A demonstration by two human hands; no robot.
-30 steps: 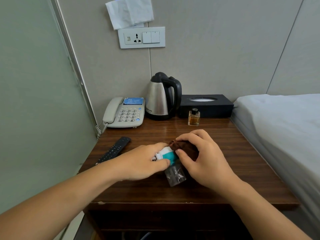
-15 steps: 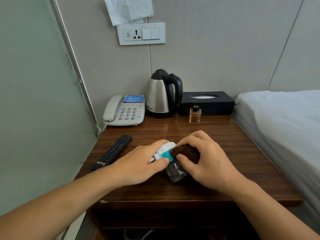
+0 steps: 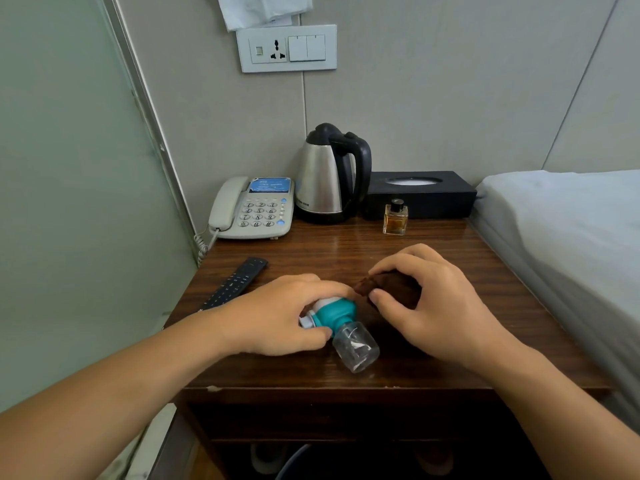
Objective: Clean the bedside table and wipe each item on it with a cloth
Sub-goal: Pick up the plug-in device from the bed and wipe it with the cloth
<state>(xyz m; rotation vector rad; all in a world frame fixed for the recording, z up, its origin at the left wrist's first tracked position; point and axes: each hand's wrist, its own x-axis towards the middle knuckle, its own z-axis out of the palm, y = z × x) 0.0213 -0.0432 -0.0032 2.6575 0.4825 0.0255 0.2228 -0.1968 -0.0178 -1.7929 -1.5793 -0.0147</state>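
- Head view, and we're mid-task: the left hand [image 3: 277, 317] curls around the teal-and-white top of a small plug-in bottle [image 3: 341, 323], holding it tipped on its side near the front edge of the worktop [image 3: 450, 244], clear glass end pointing toward the front.
- The right hand [image 3: 433, 303] pinches a bunched brown cloth [image 3: 391, 289] between thumb and fingers, just beside the bottle's teal cap.
- Progress, as I read it: this bottle is the item being wiped right now. Whether the others have had their turn, the pictures can't say.
- Along the back edge stand the phone [image 3: 252, 209], the kettle [image 3: 329, 178] and the black tissue box [image 3: 419, 194], with the perfume bottle [image 3: 395, 218] just in front of the box; the remote [image 3: 239, 282] lies near the left edge.
- Against a second ago: the cloth was pressed onto the cap, and now it's drawn off to the right, cap plainly showing. The left hand keeps its grip; the bottle has barely shifted.
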